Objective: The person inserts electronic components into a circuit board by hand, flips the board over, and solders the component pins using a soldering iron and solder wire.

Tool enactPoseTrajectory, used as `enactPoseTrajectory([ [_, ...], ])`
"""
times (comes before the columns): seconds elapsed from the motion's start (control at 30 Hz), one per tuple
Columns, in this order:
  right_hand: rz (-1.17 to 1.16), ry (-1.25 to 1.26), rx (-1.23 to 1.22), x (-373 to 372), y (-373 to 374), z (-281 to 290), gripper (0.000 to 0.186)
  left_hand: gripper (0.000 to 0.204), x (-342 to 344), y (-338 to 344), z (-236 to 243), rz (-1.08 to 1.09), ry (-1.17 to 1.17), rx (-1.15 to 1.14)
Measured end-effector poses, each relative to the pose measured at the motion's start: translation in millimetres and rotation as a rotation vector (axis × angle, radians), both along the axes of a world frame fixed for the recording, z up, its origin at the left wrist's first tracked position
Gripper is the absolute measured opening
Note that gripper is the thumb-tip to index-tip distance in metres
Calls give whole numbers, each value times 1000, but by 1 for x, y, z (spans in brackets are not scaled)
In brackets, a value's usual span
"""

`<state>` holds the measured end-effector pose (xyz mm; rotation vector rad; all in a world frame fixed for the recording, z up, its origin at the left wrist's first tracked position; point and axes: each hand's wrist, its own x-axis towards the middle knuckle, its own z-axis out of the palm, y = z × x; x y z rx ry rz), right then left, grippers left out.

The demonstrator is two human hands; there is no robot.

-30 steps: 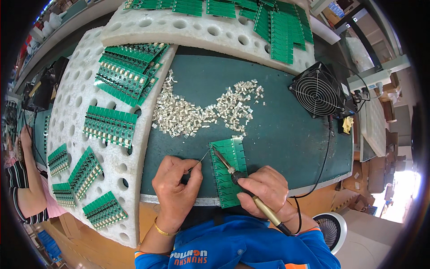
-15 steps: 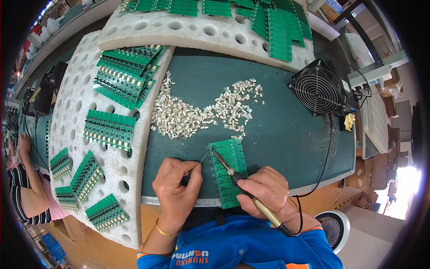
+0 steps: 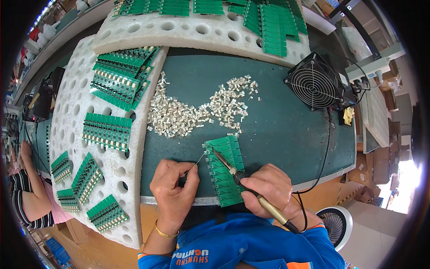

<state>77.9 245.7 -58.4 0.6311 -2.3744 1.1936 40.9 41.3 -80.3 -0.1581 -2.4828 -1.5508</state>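
My left hand (image 3: pixel 174 186) pinches a thin solder wire (image 3: pixel 200 158) between thumb and forefinger, its end by the far left corner of a green circuit board (image 3: pixel 228 172). In my right hand (image 3: pixel 270 188) is a soldering iron (image 3: pixel 271 209) with a gold-coloured handle and black collar, gripped like a pen. Its tip points at the board's far left part, close to the wire's end; whether it touches is too small to tell. Small white connectors with pins line the board's left edge. The board lies flat at the table's front edge, slightly overhanging it.
Loose white connectors (image 3: pixel 179 117) are heaped beyond the board. White foam slabs (image 3: pixel 139 179) with round holes carry several green boards (image 3: pixel 107 131) on the left and at the back. A black fan (image 3: pixel 313 85) stands at the right; the iron's cable (image 3: pixel 323 166) runs nearby. Another person's arm (image 3: pixel 38 193) shows far left.
The view has shifted slightly. The iron's tip has moved a little inward from the board's left edge. Both hands keep their grip on the wire and the iron.
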Motion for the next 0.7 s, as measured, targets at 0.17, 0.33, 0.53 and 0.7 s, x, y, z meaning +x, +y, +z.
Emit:
enactPoseTrajectory([
  [0.17, -6, -3, -23, 0, -1, 0, 30, 9, 2, 1, 2, -1, 3, -13],
  [0.33, -13, 9, -40, -1, -2, -3, 28, 9, 3, 1, 1, -3, -8, -17],
  [0.53, -18, 8, -46, -2, -3, -4, 28, 9, 3, -1, 3, -9, -27, -33],
  [0.7, -15, -1, -47, -2, -3, -4, 28, 10, 3, -1, 4, -15, -30, -37],
])
